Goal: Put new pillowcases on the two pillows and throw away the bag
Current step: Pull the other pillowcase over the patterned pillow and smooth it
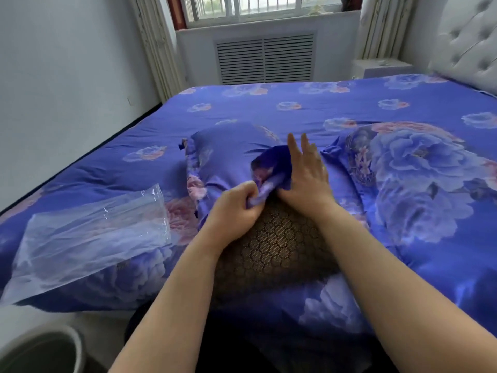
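Pillowcase (226,157), blue floral satin, lies on the bed at centre frame, partly drawn over a dark pillow (274,246) with a honeycomb mesh cover; the mesh end shows bare toward 6 o'clock, between the forearms.

Left hand (234,208): fingers and thumb curled tight, pinching a bunched fold of the pillowcase hem at the open end. Knuckles up, grip clamped on cloth.

Right hand (306,170): fingers straight and slightly spread, pointing to 12 o'clock, palm flat against the pillow just beside the turned-back hem. Thumb side touches the fold the left hand pinches. Nothing gripped.

Hem is turned inside out at the hands, showing a darker blue lining.

Second pillow (419,184), at 3 o'clock of the hands, is covered in matching floral cloth with large blue peonies; it lies just beside the first, edges touching.

Clear plastic bag (88,238), flattened and crinkled, lies on the bedspread (269,109) at 9 o'clock, near the bed's near edge, apart from both hands.

Grey-rimmed bin (40,348) on the floor at 7 o'clock, only partly in frame; contents cannot be told.

Tufted headboard (468,41) at 2 o'clock, radiator grille (265,59) under a window at 12 o'clock.
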### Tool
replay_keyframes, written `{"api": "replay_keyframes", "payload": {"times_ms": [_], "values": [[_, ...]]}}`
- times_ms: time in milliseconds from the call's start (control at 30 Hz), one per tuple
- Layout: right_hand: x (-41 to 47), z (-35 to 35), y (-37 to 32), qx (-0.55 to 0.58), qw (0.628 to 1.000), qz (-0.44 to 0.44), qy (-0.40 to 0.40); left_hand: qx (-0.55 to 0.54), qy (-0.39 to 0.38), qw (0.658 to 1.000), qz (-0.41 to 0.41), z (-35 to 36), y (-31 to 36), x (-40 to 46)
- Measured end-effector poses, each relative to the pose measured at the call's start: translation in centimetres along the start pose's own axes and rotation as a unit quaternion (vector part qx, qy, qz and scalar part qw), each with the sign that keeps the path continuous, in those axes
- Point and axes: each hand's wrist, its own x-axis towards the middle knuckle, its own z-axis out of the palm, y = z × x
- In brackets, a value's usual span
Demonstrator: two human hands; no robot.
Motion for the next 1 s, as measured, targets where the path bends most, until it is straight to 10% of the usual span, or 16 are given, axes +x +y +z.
{"api": "replay_keyframes", "payload": {"times_ms": [367, 567, 667, 800, 1000], "values": [[-1.9, -1.7, -0.1, 0.091, 0.986, -0.020, -0.136, 0.153, 0.062, 0.976, -0.143, 4.9, -0.9, -2.3], [-6.0, -3.0, -0.3, 0.000, 0.953, 0.001, -0.303, 0.128, 0.289, 0.949, 0.007, 7.2, -3.3, -0.8], [-6.6, -2.9, 1.4, -0.054, 0.975, 0.056, -0.209, 0.106, 0.279, 0.941, 0.160, 6.1, -2.6, -2.0], [-6.8, -2.2, 5.3, -0.099, 0.987, 0.124, 0.014, 0.050, 0.273, 0.952, 0.133, 5.5, -2.5, -3.6], [-7.6, -1.9, 6.7, 0.273, 0.948, 0.099, 0.132, 0.141, 0.245, 0.946, 0.160, 7.5, -3.7, -5.0]]}}
